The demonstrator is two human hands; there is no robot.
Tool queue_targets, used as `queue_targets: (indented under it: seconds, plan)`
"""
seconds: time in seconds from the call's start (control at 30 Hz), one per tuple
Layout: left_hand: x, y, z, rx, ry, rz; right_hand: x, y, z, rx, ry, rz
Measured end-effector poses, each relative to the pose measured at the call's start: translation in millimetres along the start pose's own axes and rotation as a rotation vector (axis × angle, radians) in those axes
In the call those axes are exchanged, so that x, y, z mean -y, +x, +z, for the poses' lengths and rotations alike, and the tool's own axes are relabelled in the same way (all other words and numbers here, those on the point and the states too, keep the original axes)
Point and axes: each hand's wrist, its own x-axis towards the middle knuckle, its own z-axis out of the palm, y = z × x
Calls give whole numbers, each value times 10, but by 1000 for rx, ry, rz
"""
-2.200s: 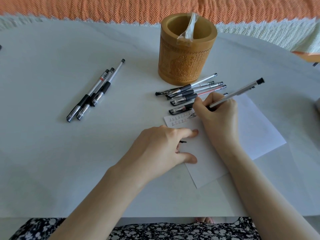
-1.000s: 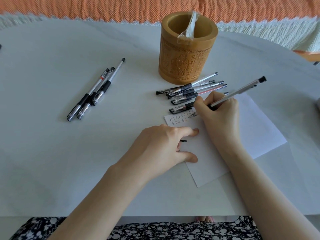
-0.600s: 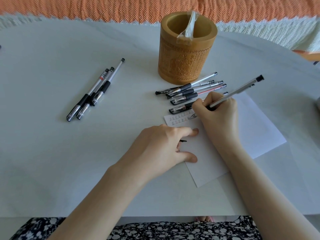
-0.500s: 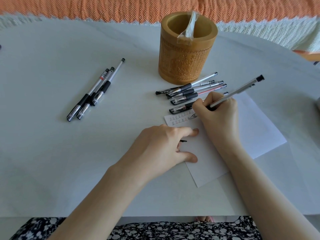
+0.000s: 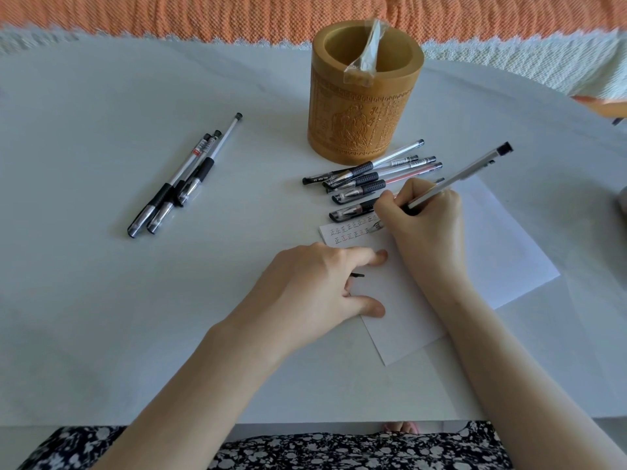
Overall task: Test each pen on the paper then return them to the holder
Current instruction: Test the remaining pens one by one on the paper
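Observation:
My right hand (image 5: 425, 228) grips a silver pen (image 5: 464, 173) with its tip down on the white paper (image 5: 502, 259), at the end of two rows of small written marks (image 5: 349, 232). My left hand (image 5: 315, 286) lies on the paper's left edge, fingers curled over something small and dark that is mostly hidden. Several capped gel pens (image 5: 369, 179) lie in a bunch between the paper and the carved wooden holder (image 5: 364, 106). Three more pens (image 5: 185, 179) lie apart at the left.
A clear plastic wrapper (image 5: 364, 59) sticks out of the holder. The white table (image 5: 101, 300) ends in a front edge near my lap. Orange and white woven cloth (image 5: 203, 15) runs along the far side. A grey object (image 5: 622, 205) shows at the right border.
The pen in my right hand has shifted only slightly over the written marks. My left hand has stayed in place on the paper.

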Motion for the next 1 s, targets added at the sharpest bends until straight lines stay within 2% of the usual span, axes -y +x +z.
queue_targets:
  seconds: [0.83, 0.9, 1.0]
  plan:
    - [19, -13, 15, 13, 2, 37, 28, 1, -24, -25, 22, 74]
    - [36, -19, 2, -13, -63, 73, 62, 39, -90, -54, 153, 132]
    - [48, -27, -72, -100, -340, 100, 130, 99, -237, -30, 578, 253]
